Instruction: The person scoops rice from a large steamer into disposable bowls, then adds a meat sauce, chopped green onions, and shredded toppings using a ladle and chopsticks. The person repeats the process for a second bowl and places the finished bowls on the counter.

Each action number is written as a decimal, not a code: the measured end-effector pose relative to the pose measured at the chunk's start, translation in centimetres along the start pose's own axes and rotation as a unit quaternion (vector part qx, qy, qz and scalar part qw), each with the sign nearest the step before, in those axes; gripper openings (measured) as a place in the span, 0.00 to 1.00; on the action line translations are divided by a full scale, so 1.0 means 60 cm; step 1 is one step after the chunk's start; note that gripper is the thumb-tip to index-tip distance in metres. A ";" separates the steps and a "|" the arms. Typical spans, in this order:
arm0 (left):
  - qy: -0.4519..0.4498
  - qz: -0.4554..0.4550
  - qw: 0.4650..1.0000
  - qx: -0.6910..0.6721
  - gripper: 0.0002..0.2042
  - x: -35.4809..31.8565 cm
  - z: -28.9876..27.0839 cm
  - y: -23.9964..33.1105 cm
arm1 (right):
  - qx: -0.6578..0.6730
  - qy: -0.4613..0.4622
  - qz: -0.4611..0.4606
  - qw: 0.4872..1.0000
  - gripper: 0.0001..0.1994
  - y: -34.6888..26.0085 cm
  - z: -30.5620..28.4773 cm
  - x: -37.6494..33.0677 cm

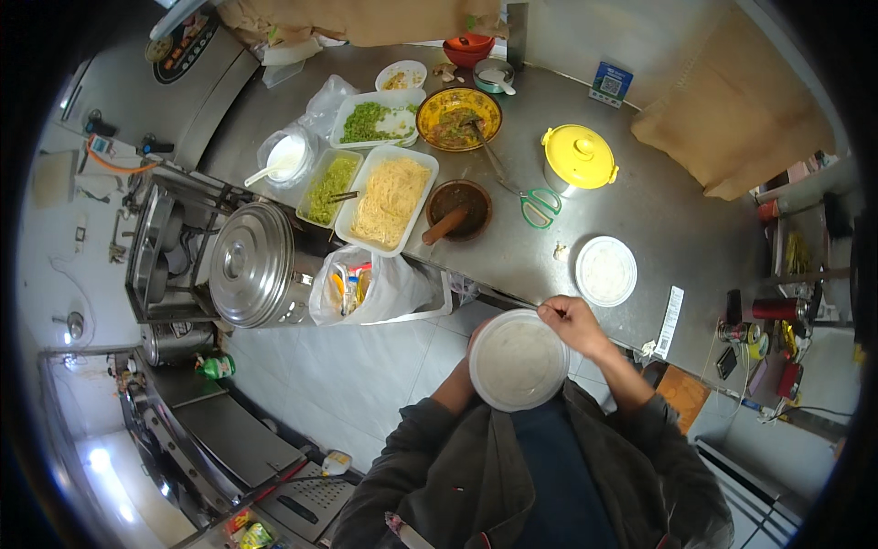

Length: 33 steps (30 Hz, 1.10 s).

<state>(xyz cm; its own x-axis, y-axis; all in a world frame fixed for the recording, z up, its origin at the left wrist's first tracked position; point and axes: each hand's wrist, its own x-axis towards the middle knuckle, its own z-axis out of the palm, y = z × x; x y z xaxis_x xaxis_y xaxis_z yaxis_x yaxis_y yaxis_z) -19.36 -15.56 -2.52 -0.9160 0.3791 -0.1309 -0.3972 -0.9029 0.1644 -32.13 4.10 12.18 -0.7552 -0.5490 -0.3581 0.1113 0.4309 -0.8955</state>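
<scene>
In front of my chest is a round whitish plastic tub point(519, 360) with a pale, translucent top. My left hand point(460, 382) supports it from the left and below; the tub hides most of its fingers. At the upper right of the tub, my right hand point(574, 326) is closed on the rim, thumb and fingers pinched together. On the steel counter just beyond, a second round, pale plastic tub point(605, 271) sits near the edge. Whether the rim under my right hand belongs to a separate lid, I cannot tell.
The counter point(540, 261) bears a yellow lidded pot point(581, 157), green-handled scissors point(540, 209), a brown mortar point(469, 203), a patterned bowl point(459, 102), a tray of noodles point(388, 203) and green chopped food point(368, 122). A large steel pot point(252, 265) stands left.
</scene>
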 end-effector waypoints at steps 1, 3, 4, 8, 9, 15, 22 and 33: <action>-0.004 -0.027 0.999 -0.030 0.20 0.005 -0.005 0.002 | 0.063 -0.022 0.037 0.997 0.10 0.001 -0.008 0.009; -0.006 -0.034 0.999 0.037 0.21 0.014 0.037 0.012 | 0.037 -0.047 0.017 0.998 0.09 -0.027 -0.028 0.018; -0.006 -0.014 0.991 0.130 0.21 0.007 0.073 0.013 | 0.024 -0.057 0.012 0.998 0.09 -0.045 -0.035 0.015; 0.017 -0.030 0.980 0.196 0.23 -0.008 0.155 0.009 | -0.220 0.055 -0.187 0.956 0.06 -0.088 -0.028 -0.032; 0.028 -0.031 0.982 0.186 0.24 -0.012 0.156 0.004 | -0.221 0.058 -0.180 0.957 0.07 -0.089 -0.031 -0.041; 0.078 0.012 0.993 0.082 0.27 0.005 0.121 0.009 | -0.180 0.069 -0.244 0.950 0.05 -0.118 -0.036 -0.059; 0.005 0.173 0.984 -0.043 0.32 0.048 0.001 0.089 | -0.233 0.029 -0.342 0.910 0.06 -0.214 -0.030 -0.088; 0.091 0.371 0.911 -0.159 0.33 -0.061 -0.044 0.145 | -0.357 0.108 -0.335 0.865 0.06 0.115 0.011 0.177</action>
<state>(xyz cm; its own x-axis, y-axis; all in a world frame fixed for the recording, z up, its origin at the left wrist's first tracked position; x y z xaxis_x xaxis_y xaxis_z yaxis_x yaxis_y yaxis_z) -19.30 -25.34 -3.19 -0.8898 -0.3721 -0.2641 0.3890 -0.9211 -0.0131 -38.95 0.75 2.03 -0.6069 -0.7340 0.3048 -0.7678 0.4426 -0.4632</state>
